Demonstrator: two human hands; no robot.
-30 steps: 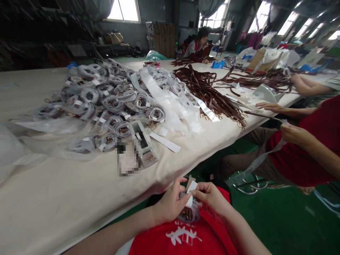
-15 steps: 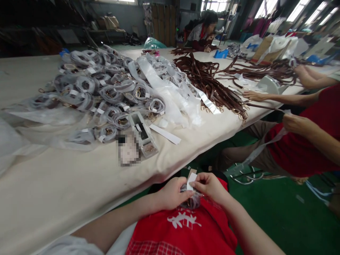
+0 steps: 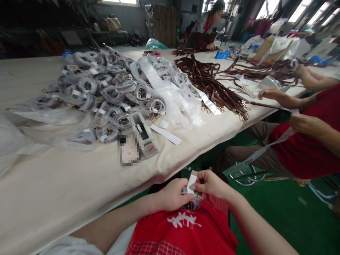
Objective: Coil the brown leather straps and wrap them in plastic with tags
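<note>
Over my lap, my left hand (image 3: 175,194) is closed around a coiled strap in clear plastic wrap (image 3: 193,203). My right hand (image 3: 209,183) pinches a small white paper strip (image 3: 191,182) standing up against the coil, between my two hands. The strip's lower end is hidden by my left thumb. Most of the coil is covered by my fingers. A red apron (image 3: 186,237) lies beneath both hands.
Many plastic-wrapped coils (image 3: 87,85) are heaped on the cream-covered table (image 3: 79,184). A tape dispenser-like box (image 3: 145,134) and a white strip (image 3: 166,134) lie near the edge. Brown straps (image 3: 209,81) spread farther back. A co-worker in red (image 3: 313,134) sits at right, handling a strap.
My hands stay on the coil and strip, with only a slight shift. The co-worker at right has lifted a hand from the table, and the person at the back has raised their head.
</note>
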